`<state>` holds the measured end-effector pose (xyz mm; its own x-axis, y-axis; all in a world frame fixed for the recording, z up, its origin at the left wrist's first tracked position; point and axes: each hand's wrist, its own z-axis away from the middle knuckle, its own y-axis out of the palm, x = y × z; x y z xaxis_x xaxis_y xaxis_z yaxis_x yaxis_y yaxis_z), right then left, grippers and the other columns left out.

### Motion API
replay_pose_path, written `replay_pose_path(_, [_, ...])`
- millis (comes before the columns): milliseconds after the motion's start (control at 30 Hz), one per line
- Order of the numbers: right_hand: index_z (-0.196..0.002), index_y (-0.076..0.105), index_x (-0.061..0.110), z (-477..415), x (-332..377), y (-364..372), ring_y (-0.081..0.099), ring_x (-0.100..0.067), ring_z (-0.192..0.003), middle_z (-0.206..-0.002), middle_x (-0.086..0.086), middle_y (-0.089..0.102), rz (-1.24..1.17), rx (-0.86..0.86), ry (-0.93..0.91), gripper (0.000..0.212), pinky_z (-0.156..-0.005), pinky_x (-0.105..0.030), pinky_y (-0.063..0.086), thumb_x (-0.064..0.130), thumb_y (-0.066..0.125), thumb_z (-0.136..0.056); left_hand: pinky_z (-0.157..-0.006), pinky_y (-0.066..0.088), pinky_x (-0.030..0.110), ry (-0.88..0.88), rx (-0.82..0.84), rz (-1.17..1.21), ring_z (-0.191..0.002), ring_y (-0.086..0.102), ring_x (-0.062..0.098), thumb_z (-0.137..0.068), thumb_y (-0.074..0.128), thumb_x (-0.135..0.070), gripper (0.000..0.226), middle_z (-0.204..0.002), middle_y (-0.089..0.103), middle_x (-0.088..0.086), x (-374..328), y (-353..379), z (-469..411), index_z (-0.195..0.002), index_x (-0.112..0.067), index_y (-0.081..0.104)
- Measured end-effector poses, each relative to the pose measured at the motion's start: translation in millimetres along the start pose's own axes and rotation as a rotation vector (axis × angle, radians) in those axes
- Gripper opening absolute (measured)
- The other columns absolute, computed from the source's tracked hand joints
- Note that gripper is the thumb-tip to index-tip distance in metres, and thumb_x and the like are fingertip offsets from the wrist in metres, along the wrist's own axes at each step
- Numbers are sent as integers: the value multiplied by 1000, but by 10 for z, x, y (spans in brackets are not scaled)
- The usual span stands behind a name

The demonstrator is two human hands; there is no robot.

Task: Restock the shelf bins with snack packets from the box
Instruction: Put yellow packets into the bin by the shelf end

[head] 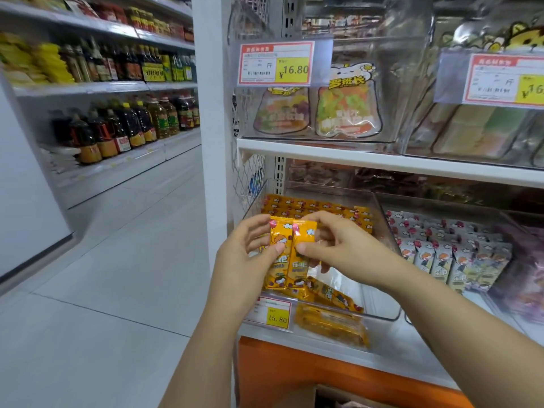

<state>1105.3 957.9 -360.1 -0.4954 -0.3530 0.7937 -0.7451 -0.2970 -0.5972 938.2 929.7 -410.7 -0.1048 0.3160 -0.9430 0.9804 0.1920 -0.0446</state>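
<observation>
Snack packets [291, 254], two orange ones held upright side by side, sit between your hands above the front half of the clear bin [382, 315]. Your left hand [247, 254] pinches the left packet with the thumb on its face; your right hand [338, 248] pinches the right packet the same way. Both grips are closed on the packets, not released.

Keep the two packets flush and their printed faces toward you. Lower them into the gap at the front of the bin, behind the price tag [272, 312] on its front wall. Align them with the rows of orange packets [321, 209] at the bin's rear edge. A few loose packets [332, 294] lie flat near the front; judge whether to straighten these first, since they may tip the new ones. Avoid the neighbouring bin of white packets [447, 251] on the right. The supply box is not clearly in view.
</observation>
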Motion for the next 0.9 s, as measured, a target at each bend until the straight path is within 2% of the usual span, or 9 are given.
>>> replay_pose_path(100, [-111,57,22,-57,41,-1,62,-4,-63,-86,2,67,60,-20,-35,27,-56,-19,51,25,67,-87,-82,56,25,-9,19,-4,-107,62,6,-84,70,-13,37,-115,65,-9,19,7,-6,-107,-38,57])
replay_pose_path(167, [-108,61,23,-96,46,32,61,-2,-65,-87,4,67,108,-13,-74,28,-58,-22,52,31,70,-83,-82,56,24,-15,27,-17,-107,61,4,-85,69,-14,36,-115,64,-10,21,17,-12,-111,-35,57])
replay_pose_path(300, [-103,67,23,-261,-49,77,57,1,-67,-83,11,66,177,-64,-101,31,-63,-24,46,40,73,-79,-77,50,10,11,35,-66,-106,60,-3,-89,64,-9,35,-114,64,-14,-5,-36,2,-112,-35,59])
replay_pose_path(433, [-111,66,19,-567,-265,75,63,-8,-85,-98,5,69,194,-261,-67,35,-74,-27,50,37,72,-82,-75,41,0,76,-163,-179,-91,59,-11,-90,61,-9,30,-96,65,-19,-36,-214,52,-99,-38,62])
replay_pose_path(567, [-126,58,11,-936,-476,270,56,-22,-115,-126,-6,62,364,-240,-11,52,-86,-26,41,40,68,-84,-67,42,3,68,-342,-220,-78,60,-3,-90,61,-10,23,-82,66,-15,57,-343,109,-89,-33,63])
replay_pose_path(667, [-120,61,10,-1123,-577,450,59,-26,-106,-117,-8,65,432,-162,11,45,-74,-26,38,39,66,-86,-65,43,7,35,-358,-246,-71,57,-2,-87,65,-11,18,-79,62,-11,135,-352,107,-87,-29,62])
replay_pose_path(733, [-118,62,14,-1214,-658,527,60,-26,-101,-112,-7,66,493,-162,17,43,-71,-27,38,40,67,-85,-69,46,14,37,-348,-278,-72,57,2,-84,69,-15,21,-83,59,-9,184,-332,88,-84,-33,59])
replay_pose_path(800, [-127,56,18,-1255,-713,550,58,-26,-109,-122,-7,62,527,-209,24,51,-81,-31,46,41,69,-83,-72,48,19,54,-352,-305,-73,56,6,-83,71,-16,23,-86,56,-7,213,-312,76,-82,-35,56])
replay_pose_path(900, [-135,47,23,-1240,-737,529,55,-27,-113,-133,-8,51,537,-241,16,62,-90,-37,48,38,72,-81,-69,46,13,62,-359,-345,-72,54,4,-84,70,-13,29,-85,53,-9,220,-304,66,-80,-36,53])
